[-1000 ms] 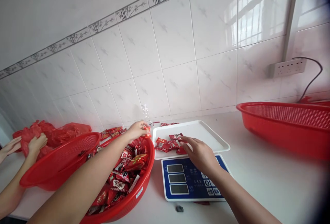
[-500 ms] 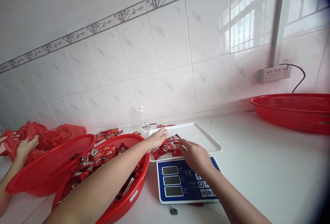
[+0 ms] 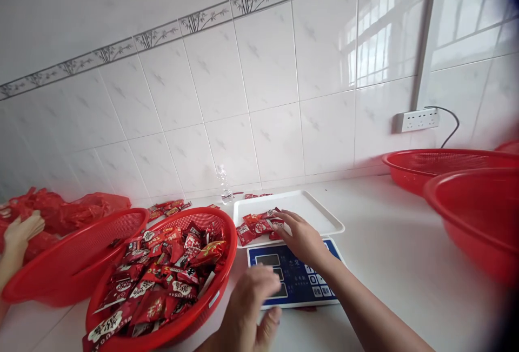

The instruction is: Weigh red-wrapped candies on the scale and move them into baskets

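My left hand [image 3: 249,306] is in front of the scale, low in the view. It is a little blurred, its thumb stands apart from the fingers, and it holds nothing. My right hand [image 3: 304,237] reaches over the near edge of a white tray [image 3: 312,212], fingers stretched out at several small red packets [image 3: 259,226]. The fingertips seem to touch the packets, though the hand partly hides them. Below the tray sits the blue keypad and display panel of a digital scale [image 3: 298,276], partly covered by both hands.
A red basket [image 3: 232,244] full of packets stands left of the scale. Beyond it are another red basket [image 3: 40,281] and a co-worker's hand [image 3: 24,230] at a red plastic bag [image 3: 87,206]. A clear bottle [image 3: 224,184] stands near the wall. Red baskets [image 3: 478,233] occupy the right side.
My left hand has left the packets on the tray and come back toward me, in front of the scale. My right hand stays by the packets. Another red basket shows at the right.
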{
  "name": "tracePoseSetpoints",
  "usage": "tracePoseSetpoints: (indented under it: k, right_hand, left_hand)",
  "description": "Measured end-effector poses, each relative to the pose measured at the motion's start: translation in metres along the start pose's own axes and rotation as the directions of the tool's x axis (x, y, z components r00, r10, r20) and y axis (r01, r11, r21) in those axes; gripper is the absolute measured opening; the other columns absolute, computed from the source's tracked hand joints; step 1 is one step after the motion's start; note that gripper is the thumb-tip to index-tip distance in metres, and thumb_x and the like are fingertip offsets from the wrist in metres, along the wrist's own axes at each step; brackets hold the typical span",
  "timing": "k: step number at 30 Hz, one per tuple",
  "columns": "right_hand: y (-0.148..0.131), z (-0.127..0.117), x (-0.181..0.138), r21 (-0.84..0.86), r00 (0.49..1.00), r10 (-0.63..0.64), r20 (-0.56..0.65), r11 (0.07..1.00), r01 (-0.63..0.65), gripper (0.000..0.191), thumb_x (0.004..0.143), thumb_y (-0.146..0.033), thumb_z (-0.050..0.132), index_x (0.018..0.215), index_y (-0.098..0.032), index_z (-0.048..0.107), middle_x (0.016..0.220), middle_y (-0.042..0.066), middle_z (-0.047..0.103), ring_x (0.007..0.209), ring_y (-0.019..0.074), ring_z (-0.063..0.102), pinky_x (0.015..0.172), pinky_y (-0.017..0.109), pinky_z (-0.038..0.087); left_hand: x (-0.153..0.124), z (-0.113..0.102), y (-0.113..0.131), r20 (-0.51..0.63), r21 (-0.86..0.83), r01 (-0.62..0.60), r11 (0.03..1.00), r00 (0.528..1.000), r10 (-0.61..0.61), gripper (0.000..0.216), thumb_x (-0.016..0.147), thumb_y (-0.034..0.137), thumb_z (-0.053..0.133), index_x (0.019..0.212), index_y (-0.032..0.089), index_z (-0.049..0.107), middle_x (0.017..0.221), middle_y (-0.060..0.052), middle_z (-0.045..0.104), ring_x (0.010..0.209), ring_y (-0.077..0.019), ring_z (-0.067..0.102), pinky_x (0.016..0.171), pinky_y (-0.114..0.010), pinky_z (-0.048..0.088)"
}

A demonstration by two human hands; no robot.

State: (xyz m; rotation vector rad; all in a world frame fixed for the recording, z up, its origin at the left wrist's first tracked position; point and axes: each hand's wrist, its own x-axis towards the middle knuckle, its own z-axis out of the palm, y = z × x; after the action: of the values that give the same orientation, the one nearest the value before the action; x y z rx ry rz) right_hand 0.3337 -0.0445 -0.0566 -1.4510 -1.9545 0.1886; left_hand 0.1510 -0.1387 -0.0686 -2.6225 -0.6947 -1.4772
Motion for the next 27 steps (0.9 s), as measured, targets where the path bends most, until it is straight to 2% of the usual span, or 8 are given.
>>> tracePoseSetpoints:
  k: [1,2,5,9,13,16,21,27]
  right_hand:
    - [-0.001,0.0,0.003,-0.015,0.999,0.019,0.034,1.0,-0.018,0.05,0.09,-0.048,0.039,0.131,-0.022,0.05,0.14,0.011,0.044,0.132,0.0288,0.035,0.1,0.044,0.036]
    - [-0.003,0.001,0.007,-0.028,0.996,0.034,0.08,0.999,-0.032,0.055,0.088,-0.052,0.04,0.134,-0.022,0.046,0.144,0.013,0.038,0.135,0.0317,0.026,0.103,0.048,0.032]
    - [-0.015,0.005,0.022,-0.04,0.969,0.055,0.243,0.998,-0.046,0.07,0.082,-0.065,0.04,0.141,-0.028,0.034,0.152,0.012,0.019,0.139,0.0372,0.004,0.103,0.064,0.018]
    - [-0.037,0.014,0.045,-0.118,0.924,0.074,0.376,0.993,-0.031,0.082,0.076,-0.076,0.035,0.145,-0.032,0.022,0.154,0.012,0.009,0.138,0.0389,-0.007,0.096,0.074,0.007]
    - [-0.048,0.026,0.056,-0.178,0.893,0.065,0.446,0.984,0.017,0.082,0.072,-0.076,0.043,0.142,-0.035,0.029,0.152,0.013,0.019,0.137,0.0438,0.003,0.094,0.075,0.008]
    - [-0.047,0.032,0.057,-0.199,0.895,0.04,0.444,0.978,0.055,0.077,0.072,-0.075,0.045,0.137,-0.033,0.041,0.146,0.014,0.035,0.134,0.0453,0.017,0.094,0.073,0.013]
    - [-0.039,0.035,0.057,-0.218,0.935,-0.072,0.348,0.963,0.155,0.059,0.08,-0.064,0.043,0.125,-0.029,0.054,0.126,0.012,0.055,0.118,0.0335,0.045,0.095,0.052,0.029]
    - [-0.031,0.037,0.068,-0.235,0.972,-0.096,0.213,0.961,0.147,0.037,0.08,-0.043,0.054,0.107,-0.019,0.059,0.104,0.013,0.063,0.098,0.0257,0.056,0.077,0.032,0.039]
  left_hand:
    - [-0.01,0.009,-0.006,0.001,0.01,-0.16,0.987,0.987,0.16,0.028,0.093,0.027,0.043,0.119,0.02,0.049,0.097,-0.009,0.066,0.097,-0.021,0.062,0.089,-0.037,0.05]
    - [-0.018,0.017,-0.012,-0.001,0.016,-0.217,0.976,0.976,0.217,0.026,0.093,0.025,0.041,0.117,0.019,0.049,0.091,-0.009,0.066,0.092,-0.0201,0.063,0.086,-0.036,0.052]
    - [-0.028,0.034,-0.029,-0.054,0.002,-0.17,0.985,0.984,0.17,0.023,0.093,0.023,0.038,0.113,0.018,0.047,0.087,-0.008,0.064,0.089,-0.0198,0.062,0.08,-0.034,0.053]
    - [-0.034,0.035,-0.038,-0.088,-0.042,-0.104,0.994,0.991,0.1,0.024,0.089,0.023,0.043,0.112,0.021,0.048,0.089,-0.007,0.064,0.088,-0.0206,0.062,0.078,-0.034,0.053]
    - [-0.039,0.027,-0.039,-0.084,-0.108,0.095,0.99,0.991,-0.104,0.02,0.088,0.02,0.043,0.105,0.021,0.052,0.086,-0.006,0.064,0.083,-0.0191,0.062,0.075,-0.032,0.052]
    - [-0.039,0.025,-0.037,-0.059,-0.137,0.165,0.977,0.983,-0.174,0.019,0.088,0.018,0.044,0.104,0.021,0.053,0.081,-0.005,0.063,0.078,-0.0178,0.061,0.072,-0.03,0.052]
    - [-0.034,0.025,-0.035,0.027,-0.136,0.223,0.965,0.975,-0.221,0.015,0.089,0.019,0.044,0.097,0.022,0.055,0.078,-0.004,0.063,0.074,-0.0168,0.061,0.067,-0.027,0.05]
    - [-0.036,0.026,-0.037,0.051,-0.134,0.287,0.949,0.958,-0.283,0.015,0.09,0.021,0.043,0.092,0.022,0.057,0.076,-0.003,0.063,0.069,-0.0158,0.06,0.063,-0.025,0.049]
